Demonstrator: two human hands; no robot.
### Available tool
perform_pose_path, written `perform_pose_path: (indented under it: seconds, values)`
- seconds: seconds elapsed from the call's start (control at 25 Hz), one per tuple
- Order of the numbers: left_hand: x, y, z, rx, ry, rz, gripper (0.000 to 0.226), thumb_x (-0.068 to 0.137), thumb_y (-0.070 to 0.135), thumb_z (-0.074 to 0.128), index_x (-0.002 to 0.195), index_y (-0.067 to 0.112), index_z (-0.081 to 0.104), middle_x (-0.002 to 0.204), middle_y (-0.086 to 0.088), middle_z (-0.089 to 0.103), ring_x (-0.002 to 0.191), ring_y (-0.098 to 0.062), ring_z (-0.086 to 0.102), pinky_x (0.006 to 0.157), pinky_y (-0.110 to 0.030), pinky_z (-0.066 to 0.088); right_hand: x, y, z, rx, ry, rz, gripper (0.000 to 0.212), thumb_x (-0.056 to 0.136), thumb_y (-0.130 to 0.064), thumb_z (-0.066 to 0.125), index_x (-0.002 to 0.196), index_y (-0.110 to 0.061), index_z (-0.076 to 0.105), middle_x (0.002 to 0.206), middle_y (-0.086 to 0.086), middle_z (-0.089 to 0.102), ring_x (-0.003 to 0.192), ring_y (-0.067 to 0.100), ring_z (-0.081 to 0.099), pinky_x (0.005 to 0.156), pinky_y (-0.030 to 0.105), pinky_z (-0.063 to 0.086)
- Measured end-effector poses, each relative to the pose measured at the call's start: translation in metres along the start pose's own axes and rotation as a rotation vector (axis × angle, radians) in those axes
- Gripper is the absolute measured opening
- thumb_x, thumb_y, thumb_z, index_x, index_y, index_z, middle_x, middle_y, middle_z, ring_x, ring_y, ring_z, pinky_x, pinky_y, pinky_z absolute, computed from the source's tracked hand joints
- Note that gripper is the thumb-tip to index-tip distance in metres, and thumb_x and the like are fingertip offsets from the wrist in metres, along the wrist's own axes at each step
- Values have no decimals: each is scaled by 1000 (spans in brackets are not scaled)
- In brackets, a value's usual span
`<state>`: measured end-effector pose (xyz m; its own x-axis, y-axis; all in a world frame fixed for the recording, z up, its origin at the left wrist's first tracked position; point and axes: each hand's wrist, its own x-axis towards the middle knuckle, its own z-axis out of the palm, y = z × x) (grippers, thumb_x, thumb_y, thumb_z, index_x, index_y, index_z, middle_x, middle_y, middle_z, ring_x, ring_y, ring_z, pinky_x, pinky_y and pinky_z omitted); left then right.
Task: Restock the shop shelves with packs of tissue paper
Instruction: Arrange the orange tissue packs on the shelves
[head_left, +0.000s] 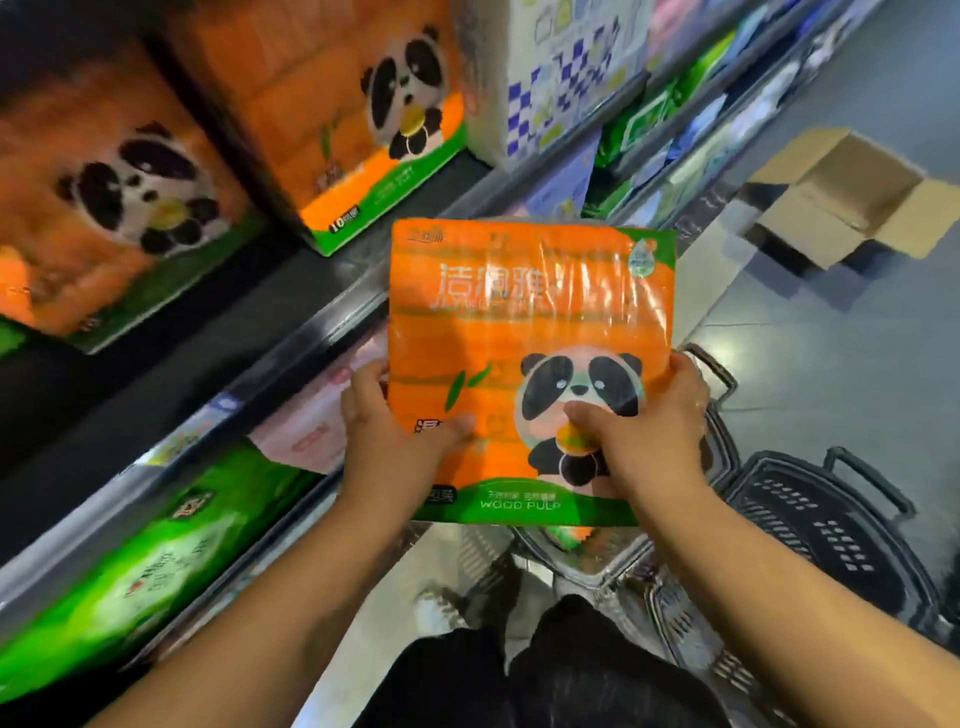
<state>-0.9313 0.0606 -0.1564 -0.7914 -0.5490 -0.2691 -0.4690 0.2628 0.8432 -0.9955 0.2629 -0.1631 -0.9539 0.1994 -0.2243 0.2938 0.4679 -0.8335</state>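
The orange panda tissue pack (519, 322) is held up between both hands. The left hand (387, 436) and right hand (657, 431) grip its lower sides, thumbs pressed on the front. Beyond the left fingers, matching packs (332, 104) stand on the shelf (332, 312) — a black basket (831, 519) sits just outside the right fingers.

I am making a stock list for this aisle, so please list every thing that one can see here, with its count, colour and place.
held pack: one, orange with a panda and a green band, middle, in front of the shelves
shelf packs: two, orange with a panda, upper shelf, left
checked pack: one, white and blue, upper shelf, right of them
green packs: count unclear, lower shelf, left
pink pack: one, lower shelf, right of the green packs
cardboard box: one, brown, open, floor, upper right
baskets: count unclear, black, floor, right
left hand: grips the held pack's left edge
right hand: grips its right edge, thumb on the panda
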Motion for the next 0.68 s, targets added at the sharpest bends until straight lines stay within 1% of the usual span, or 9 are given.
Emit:
perform_pose_path:
  seconds: [0.08, 0.12, 0.2, 0.24, 0.32, 0.4, 0.48, 0.6, 0.68]
  values:
    - [-8, 8, -13, -56, 65, -27, 85, 44, 57, 80, 114, 48, 33, 128, -1, 50, 109, -21, 57, 90, -49, 50, 4, -24, -4, -13, -61, -95, 83, 61, -28, 87, 128, -23, 40, 128, 5, 44, 117, 30, 47, 95, 45, 45]
    - [-11, 11, -18, -66, 96, -30, 84, 46, 55, 81, 115, 47, 33, 127, -1, 51, 109, -20, 57, 91, -47, 50, 6, -33, -4, -20, -80, -138, 83, 61, -27, 87, 129, -22, 40, 129, 5, 42, 118, 31, 45, 96, 43, 43]
    - [-20, 18, -31, -103, 181, -36, 80, 53, 46, 85, 114, 42, 33, 125, 0, 51, 107, -18, 58, 92, -44, 50, 10, -52, -2, -32, -144, -222, 85, 61, -26, 87, 131, -20, 40, 129, 6, 41, 119, 32, 44, 96, 41, 42]
    - [-24, 21, -37, -144, 220, -44, 78, 57, 41, 86, 114, 41, 33, 123, 0, 53, 104, -17, 59, 91, -44, 51, 11, -61, 2, -29, -180, -256, 86, 60, -27, 87, 131, -20, 40, 130, 6, 41, 118, 32, 46, 97, 43, 43]
    - [-32, 25, -50, -208, 299, -65, 72, 64, 33, 86, 113, 39, 33, 115, 2, 58, 97, -12, 62, 87, -42, 52, 9, -79, 11, -18, -248, -325, 90, 56, -34, 87, 131, -21, 39, 129, 7, 44, 116, 33, 49, 96, 49, 45]
    - [-39, 26, -64, -242, 375, -68, 66, 71, 24, 83, 115, 31, 34, 107, 10, 58, 91, -5, 60, 80, -34, 51, 4, -94, 23, 16, -309, -379, 92, 46, -49, 79, 126, -29, 37, 129, 7, 45, 115, 34, 51, 95, 52, 46]
    - [-45, 27, -79, -244, 448, -67, 64, 74, 21, 81, 115, 29, 33, 102, 17, 54, 89, 1, 56, 72, -26, 47, -2, -107, 34, 27, -372, -409, 91, 43, -54, 74, 122, -37, 32, 129, 4, 45, 115, 33, 50, 95, 53, 46]
    - [-54, 24, -102, -233, 532, -78, 71, 75, 22, 80, 124, 33, 31, 104, 17, 50, 91, 2, 52, 74, -24, 44, -10, -126, 49, 32, -493, -496, 91, 54, -37, 85, 129, -25, 35, 127, 2, 44, 117, 30, 49, 98, 48, 45]
    - [-56, 19, -117, -226, 576, -93, 76, 73, 24, 81, 131, 35, 33, 115, 12, 52, 99, -6, 55, 84, -32, 48, -14, -138, 60, 34, -552, -547, 86, 62, -22, 88, 131, -19, 37, 124, -2, 40, 119, 26, 46, 100, 39, 43]
